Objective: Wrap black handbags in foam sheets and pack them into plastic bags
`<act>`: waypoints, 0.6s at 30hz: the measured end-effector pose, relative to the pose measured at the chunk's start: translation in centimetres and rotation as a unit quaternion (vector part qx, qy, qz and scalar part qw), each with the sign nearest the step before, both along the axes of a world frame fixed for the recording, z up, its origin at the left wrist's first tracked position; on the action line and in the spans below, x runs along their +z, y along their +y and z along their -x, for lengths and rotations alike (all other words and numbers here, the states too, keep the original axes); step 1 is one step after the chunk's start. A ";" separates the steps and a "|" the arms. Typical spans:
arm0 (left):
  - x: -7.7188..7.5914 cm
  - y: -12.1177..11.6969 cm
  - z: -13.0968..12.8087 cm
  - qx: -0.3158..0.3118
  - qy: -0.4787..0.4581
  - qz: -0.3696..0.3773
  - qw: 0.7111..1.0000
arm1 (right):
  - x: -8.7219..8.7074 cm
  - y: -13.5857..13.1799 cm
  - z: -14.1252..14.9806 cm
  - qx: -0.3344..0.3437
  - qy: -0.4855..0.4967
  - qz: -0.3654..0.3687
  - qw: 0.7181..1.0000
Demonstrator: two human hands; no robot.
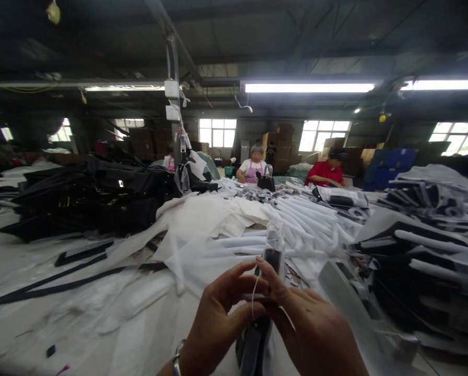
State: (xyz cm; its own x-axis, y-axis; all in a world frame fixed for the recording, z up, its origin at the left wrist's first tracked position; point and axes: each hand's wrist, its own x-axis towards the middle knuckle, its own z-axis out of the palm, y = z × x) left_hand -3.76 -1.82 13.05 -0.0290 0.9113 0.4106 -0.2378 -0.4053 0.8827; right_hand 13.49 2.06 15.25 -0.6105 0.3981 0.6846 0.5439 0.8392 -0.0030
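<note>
Low in the middle of the head view, my two hands meet with their fingertips almost touching. A thin white string [253, 298] runs between them, and the thumb and fingers of my left hand [220, 300] are closed on it. My right hand [314, 321] has its fingers bent inward, with the index fingertip by the string's top end; what it grips is hidden behind the fingers. Below and behind both hands lies a long black piece [253, 351], perhaps a bag handle. Clear plastic [275, 235] covers its far end.
White wrapped tubes [308, 214] and white sheets [202, 219] are heaped ahead. Black bags [96, 193] are piled left, near a black strap [85, 277]. More wrapped black goods [422, 282] stand right. Two people, in a purple apron [253, 171] and a red top [323, 172], sit across.
</note>
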 end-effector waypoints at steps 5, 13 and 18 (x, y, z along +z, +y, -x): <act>0.5 0.0 0.3 0.128 0.226 -0.190 0.947 | 0.4 -0.1 0.1 0.001 -0.023 0.037 0.999; 0.2 -1.7 1.4 0.135 0.378 -0.251 0.881 | -0.3 -0.4 -0.3 0.154 0.204 0.411 0.875; -3.3 -2.2 0.1 0.238 0.276 -0.187 0.912 | -1.9 -0.6 -0.4 0.174 0.365 0.512 0.758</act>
State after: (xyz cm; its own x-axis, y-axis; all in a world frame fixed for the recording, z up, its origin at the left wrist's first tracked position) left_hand -3.83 -4.05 9.79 -0.0792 0.6432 0.7616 0.4826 -0.6438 0.5939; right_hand 13.90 1.49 13.32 -0.4083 0.8508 0.3307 -0.1695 0.2853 -0.9433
